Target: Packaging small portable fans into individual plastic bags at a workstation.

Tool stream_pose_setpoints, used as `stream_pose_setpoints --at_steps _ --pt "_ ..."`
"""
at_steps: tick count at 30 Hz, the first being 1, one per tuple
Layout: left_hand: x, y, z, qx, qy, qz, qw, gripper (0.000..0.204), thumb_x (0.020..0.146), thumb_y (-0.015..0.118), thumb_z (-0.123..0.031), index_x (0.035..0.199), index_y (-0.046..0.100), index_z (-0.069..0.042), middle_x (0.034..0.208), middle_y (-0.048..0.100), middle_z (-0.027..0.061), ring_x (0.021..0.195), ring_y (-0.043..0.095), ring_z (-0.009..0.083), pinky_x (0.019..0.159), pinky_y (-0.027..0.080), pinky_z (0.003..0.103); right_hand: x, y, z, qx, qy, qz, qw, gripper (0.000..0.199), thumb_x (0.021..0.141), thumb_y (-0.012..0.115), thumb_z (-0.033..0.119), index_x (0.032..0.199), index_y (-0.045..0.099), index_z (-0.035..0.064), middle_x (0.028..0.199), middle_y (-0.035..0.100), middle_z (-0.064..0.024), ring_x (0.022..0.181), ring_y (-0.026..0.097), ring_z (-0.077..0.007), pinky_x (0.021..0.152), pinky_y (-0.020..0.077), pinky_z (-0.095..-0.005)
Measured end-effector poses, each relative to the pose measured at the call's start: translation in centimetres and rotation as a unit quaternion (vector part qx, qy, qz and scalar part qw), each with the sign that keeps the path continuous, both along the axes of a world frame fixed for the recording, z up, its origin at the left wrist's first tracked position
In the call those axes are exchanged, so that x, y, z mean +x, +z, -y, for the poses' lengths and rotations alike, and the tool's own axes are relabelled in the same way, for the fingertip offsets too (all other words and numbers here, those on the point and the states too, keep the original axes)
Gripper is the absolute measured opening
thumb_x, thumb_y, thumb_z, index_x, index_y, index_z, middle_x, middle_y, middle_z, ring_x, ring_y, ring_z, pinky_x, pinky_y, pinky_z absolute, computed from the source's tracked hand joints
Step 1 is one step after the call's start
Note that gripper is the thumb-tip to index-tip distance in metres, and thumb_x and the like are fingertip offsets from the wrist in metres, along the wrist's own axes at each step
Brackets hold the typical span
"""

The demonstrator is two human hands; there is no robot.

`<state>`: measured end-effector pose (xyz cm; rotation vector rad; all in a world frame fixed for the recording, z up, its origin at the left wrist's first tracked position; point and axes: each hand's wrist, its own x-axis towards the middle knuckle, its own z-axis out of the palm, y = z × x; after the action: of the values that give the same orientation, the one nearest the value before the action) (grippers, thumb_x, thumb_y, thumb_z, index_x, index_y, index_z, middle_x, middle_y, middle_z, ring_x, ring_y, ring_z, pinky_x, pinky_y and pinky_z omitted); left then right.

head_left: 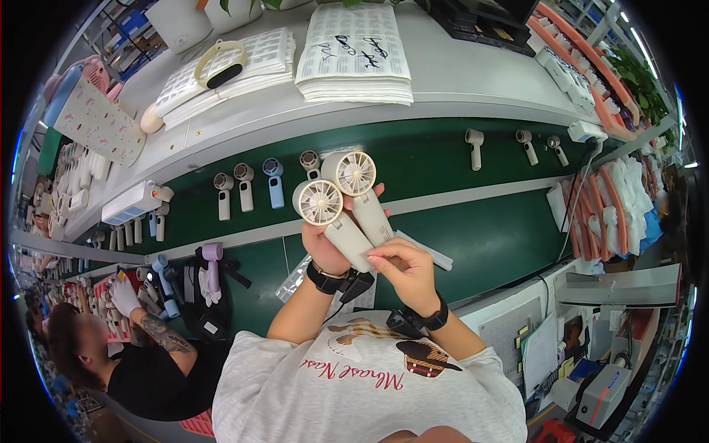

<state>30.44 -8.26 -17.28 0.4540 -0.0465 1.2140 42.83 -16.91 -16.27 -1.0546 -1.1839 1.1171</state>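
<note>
Two cream handheld fans lie side by side over the green bench, their round grilles turned up. The nearer fan (348,240) sits a little lower and to the left; the farther fan (373,219) is up and to its right. My left hand (326,249) is closed round both from below, its fingertips showing past the farther fan's handle. With thumb and forefinger, my right hand (405,272) grips the lower end of the nearer fan's handle; its other fingers are curled. Each wrist wears a black strap with a small device.
More handheld fans stand in a row behind, including a blue one (273,183) and a white one (474,149). Paper stacks (354,63) lie on the shelf above. A clear plastic bag (294,279) and a pale strip (428,251) flank my hands. A gloved co-worker (148,369) sits at left.
</note>
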Motion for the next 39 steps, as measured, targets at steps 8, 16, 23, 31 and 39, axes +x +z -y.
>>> stream_pose_setpoints --at_steps 8,16,23,31,39 --pt "0.1 -0.2 0.0 -0.023 0.009 -0.009 1.0 0.044 0.072 0.05 -0.037 0.1 0.056 -0.003 0.13 0.046 0.02 0.13 0.037 0.0415 0.095 0.042 0.059 -0.9 0.0 -0.3 0.058 -0.063 0.114 0.99 0.007 0.081 0.069 0.0 0.087 0.066 -0.0019 0.084 0.064 -0.007 0.071 0.06 -0.0116 0.062 0.0489 -0.0228" --pt "0.3 -5.6 -4.2 -0.073 -0.069 -0.203 0.974 0.046 0.076 0.051 -0.031 0.113 0.056 -0.005 0.129 0.049 0.0175 0.12 0.047 0.0349 0.092 0.045 0.049 1.0 -5.0 -2.5 -0.049 -0.19 0.104 0.975 0.019 0.081 0.069 0.002 0.074 0.051 0.0018 0.066 0.054 -0.0015 0.056 0.052 -0.0073 0.052 0.0419 -0.0222" --pt "4.9 -13.9 -15.3 0.366 0.006 -0.78 0.507 0.047 0.076 0.061 -0.03 0.119 0.055 -0.011 0.134 0.043 0.0119 0.121 0.039 0.0315 0.098 0.033 0.046 3.1 -10.2 -2.4 -0.136 -0.063 0.243 0.958 0.017 0.08 0.068 0.009 0.077 0.051 0.005 0.063 0.052 -0.0078 0.051 0.051 -0.0175 0.048 0.041 -0.029" --pt "5.5 -22.2 -16.3 0.428 0.121 -0.814 0.375 0.049 0.075 0.069 -0.027 0.12 0.054 -0.013 0.136 0.04 0.0126 0.127 0.036 0.0324 0.103 0.029 0.052 1.4 -17.4 -3.3 -0.024 0.036 0.473 0.88 0.017 0.073 0.07 0.01 0.087 0.06 0.0103 0.085 0.062 -0.0038 0.085 0.058 -0.026 0.069 0.0462 -0.0354" --pt "-2.6 -19.1 -6.3 0.418 0.032 -0.75 0.511 0.046 0.077 0.069 -0.028 0.117 0.054 -0.012 0.124 0.049 0.0129 0.115 0.048 0.0344 0.096 0.039 0.044 1.1 -21.9 -3.4 -0.017 0.124 0.476 0.871 0.021 0.073 0.07 0.01 0.092 0.062 0.0113 0.087 0.062 -0.0064 0.087 0.059 -0.0261 0.074 0.0469 -0.0358"
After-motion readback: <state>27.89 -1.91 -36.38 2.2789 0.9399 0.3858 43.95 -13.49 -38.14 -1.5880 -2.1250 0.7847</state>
